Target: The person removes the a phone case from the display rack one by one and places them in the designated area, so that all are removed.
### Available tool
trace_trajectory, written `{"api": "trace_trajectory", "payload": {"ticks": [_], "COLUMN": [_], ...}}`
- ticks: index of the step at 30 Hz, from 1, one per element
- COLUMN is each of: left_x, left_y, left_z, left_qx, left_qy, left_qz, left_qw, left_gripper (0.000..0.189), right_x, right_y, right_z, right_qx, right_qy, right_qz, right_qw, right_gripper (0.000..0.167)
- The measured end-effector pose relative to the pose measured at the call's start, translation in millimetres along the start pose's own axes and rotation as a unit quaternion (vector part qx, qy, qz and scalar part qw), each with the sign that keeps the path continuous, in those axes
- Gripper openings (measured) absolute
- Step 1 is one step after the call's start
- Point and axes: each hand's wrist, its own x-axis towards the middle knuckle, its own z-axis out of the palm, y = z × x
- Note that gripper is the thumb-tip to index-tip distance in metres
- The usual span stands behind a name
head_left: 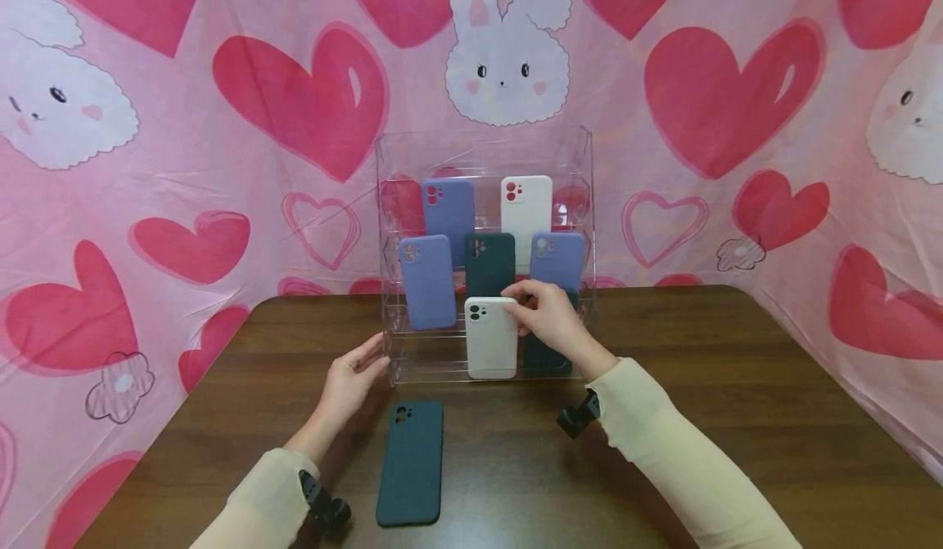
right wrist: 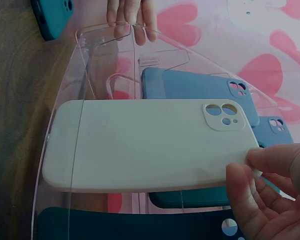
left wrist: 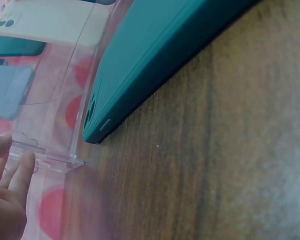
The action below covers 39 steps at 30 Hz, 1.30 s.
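clear rack (head_left: 482,152): seven cases | right hand (head_left: 548,316) pinches white case (head_left: 491,338)

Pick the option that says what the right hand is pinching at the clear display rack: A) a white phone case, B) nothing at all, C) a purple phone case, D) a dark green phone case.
A: the right hand pinches the top corner of the white phone case with thumb and fingers, standing it on the lowest tier of the clear rack, while the dark green case lies flat on the table.
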Motion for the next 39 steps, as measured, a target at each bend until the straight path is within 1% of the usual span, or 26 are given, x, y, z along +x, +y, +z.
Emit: {"api": "trace_trajectory", "payload": {"ticks": [7, 10, 19, 23, 27, 34, 39], "left_x": [0.2, 0.5, 1.7, 1.6, 1.4, 1.4, 1.3], "left_y": [-0.9, -0.7, -1.4, -1.1, -0.3, -0.8, -1.7], "left_z": [0.2, -0.2, -0.5, 0.2, 0.2, -0.5, -0.7], "left_qx": [-0.003, -0.001, -0.003, -0.005, -0.009, -0.009, -0.003], "left_qy": [0.005, 0.004, 0.001, 0.002, 0.002, -0.001, -0.002], "left_qz": [0.007, 0.005, 0.010, 0.007, 0.004, 0.013, 0.014], "left_qw": [1.0000, 1.0000, 0.9999, 1.0000, 1.0000, 0.9999, 0.9999], "left_gripper": [0.044, 0.044, 0.045, 0.045, 0.045, 0.045, 0.045], "right_x": [-3.3, -4.6, -5.1, -5.6, -6.4, -8.6, -10.3], "right_y": [2.5, 2.7, 1.6, 0.1, -3.3, -12.8, -16.8], "right_z": [-0.6, -1.2, -2.7, -4.8, -7.3, -12.6, -15.8], "right_qx": [-0.002, -0.006, -0.027, -0.030, -0.030, -0.038, -0.041], "right_qy": [0.004, 0.002, 0.019, 0.026, 0.028, 0.042, 0.046], "right_qz": [-0.007, -0.012, -0.022, -0.031, -0.036, -0.051, -0.054], "right_qw": [1.0000, 0.9999, 0.9992, 0.9987, 0.9985, 0.9971, 0.9966], "right_gripper": [0.020, 0.020, 0.018, 0.018, 0.017, 0.018, 0.019]}}
